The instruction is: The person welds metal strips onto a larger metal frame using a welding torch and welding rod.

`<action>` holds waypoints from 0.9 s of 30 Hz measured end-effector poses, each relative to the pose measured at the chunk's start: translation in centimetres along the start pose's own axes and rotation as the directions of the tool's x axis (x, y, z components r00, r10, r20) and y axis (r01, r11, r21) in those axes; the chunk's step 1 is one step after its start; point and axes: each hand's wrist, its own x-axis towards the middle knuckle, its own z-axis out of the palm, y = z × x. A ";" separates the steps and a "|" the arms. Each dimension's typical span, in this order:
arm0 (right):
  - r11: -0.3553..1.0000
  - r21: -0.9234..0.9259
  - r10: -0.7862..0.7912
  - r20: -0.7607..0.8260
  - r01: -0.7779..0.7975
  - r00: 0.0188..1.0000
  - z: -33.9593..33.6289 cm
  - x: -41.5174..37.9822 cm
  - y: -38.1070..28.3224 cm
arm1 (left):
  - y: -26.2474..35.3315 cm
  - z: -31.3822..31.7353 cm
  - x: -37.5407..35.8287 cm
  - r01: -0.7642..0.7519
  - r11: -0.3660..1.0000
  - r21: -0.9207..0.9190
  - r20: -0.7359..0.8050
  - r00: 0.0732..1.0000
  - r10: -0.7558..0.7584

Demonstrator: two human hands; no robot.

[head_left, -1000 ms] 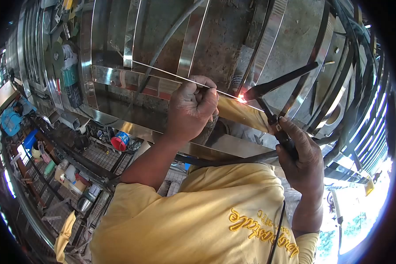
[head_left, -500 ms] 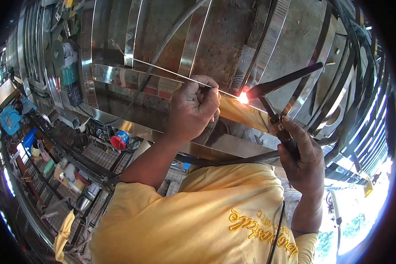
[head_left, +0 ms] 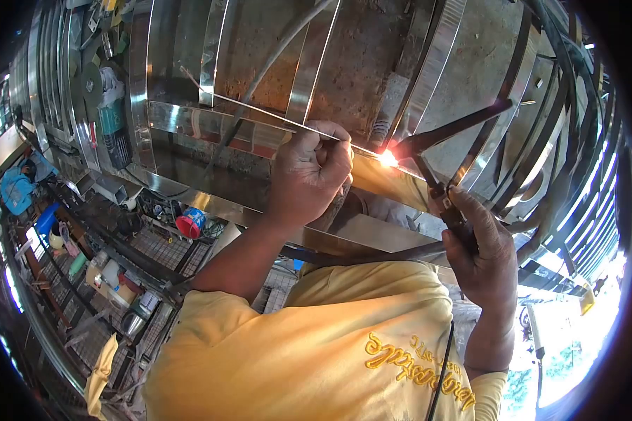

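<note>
My left hand [head_left: 312, 170] pinches a thin filler rod [head_left: 256, 109], whose right end runs into a bright welding arc. A TIG welding torch [head_left: 439, 168] is gripped in my right hand [head_left: 481, 256], its head right beside the arc. The glow sits at the junction of a shiny metal crossbar [head_left: 196, 121] and an upright flat bar [head_left: 435, 52] of a metal frame. Glare hides the torch tip and the joint itself. Below my left hand, the polished bar's lower rail [head_left: 358, 235] runs in front of my body.
A dark cable [head_left: 274, 56] crosses the frame. At left lies a teal angle grinder [head_left: 112, 123]. A red-and-blue bucket [head_left: 191, 223] stands lower left, near cluttered shelving. Another person in blue [head_left: 21, 186] is at far left. Thick hoses [head_left: 565, 91] hang at right.
Both hands, the rod and the torch stay almost in place, with only a slight shift. The arc is bright in both frames.
</note>
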 end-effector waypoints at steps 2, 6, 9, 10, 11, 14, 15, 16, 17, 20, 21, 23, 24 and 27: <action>1.000 -0.022 -0.011 0.006 0.011 1.000 -0.2 0.1 -0.1 | 0.0 0.0 0.0 0.012 1.000 0.003 -0.003 1.000 -0.012; 0.999 -0.031 0.013 0.032 -0.012 0.999 -0.1 -0.1 -0.1 | 0.1 0.1 0.0 0.031 0.999 0.023 -0.009 0.999 -0.030; 0.999 -0.018 -0.049 0.027 0.049 0.998 -0.2 -0.2 0.5 | 0.0 0.1 0.0 -0.025 1.000 0.000 -0.020 0.999 0.025; 0.999 -0.011 -0.048 0.029 0.048 0.998 -0.2 -0.2 0.5 | 0.0 0.1 0.0 -0.054 0.998 -0.021 -0.023 0.998 0.053; 0.999 -0.004 -0.046 0.031 0.046 0.998 -0.2 -0.2 0.5 | -0.1 0.0 0.0 -0.070 0.998 0.004 -0.007 0.998 0.070; 0.999 -0.026 -0.024 0.022 0.025 0.999 -0.2 -0.1 0.1 | -0.1 -0.2 0.0 -0.054 0.999 -0.003 0.008 0.998 0.054; 0.999 -0.040 -0.015 0.018 0.016 1.000 -0.2 -0.1 0.0 | 0.1 0.0 -0.1 -0.003 0.998 -0.058 -0.011 1.000 0.002; 0.999 -0.037 -0.022 0.008 0.023 1.000 -0.2 -0.1 0.0 | -0.1 -0.1 0.0 -0.021 0.996 -0.091 -0.008 1.000 0.020; 0.999 -0.033 -0.029 -0.002 0.029 1.000 -0.2 -0.1 0.0 | -0.1 -0.2 0.0 -0.017 0.994 -0.106 -0.013 1.000 0.015; 1.000 -0.023 -0.013 0.001 0.013 1.000 -0.1 -0.1 -0.1 | -0.1 -0.2 -0.1 -0.014 0.992 -0.125 -0.027 1.000 0.010; 1.000 -0.019 -0.002 0.006 0.002 1.000 -0.1 -0.1 -0.1 | -0.1 -0.1 -0.1 -0.020 0.993 -0.113 -0.033 0.999 0.016; 1.000 -0.029 -0.006 0.005 0.006 1.000 0.0 -0.1 0.0 | -0.1 0.0 -0.1 -0.022 0.993 -0.118 -0.046 0.999 0.017; 0.999 -0.033 -0.009 0.007 0.009 1.000 0.0 -0.1 0.1 | 0.0 0.0 -0.2 -0.020 0.990 -0.136 -0.055 0.998 0.013; 0.999 -0.031 -0.043 0.037 0.044 0.998 -0.3 0.1 0.1 | -0.8 -0.1 0.0 -0.127 0.982 -0.139 -0.057 0.991 0.120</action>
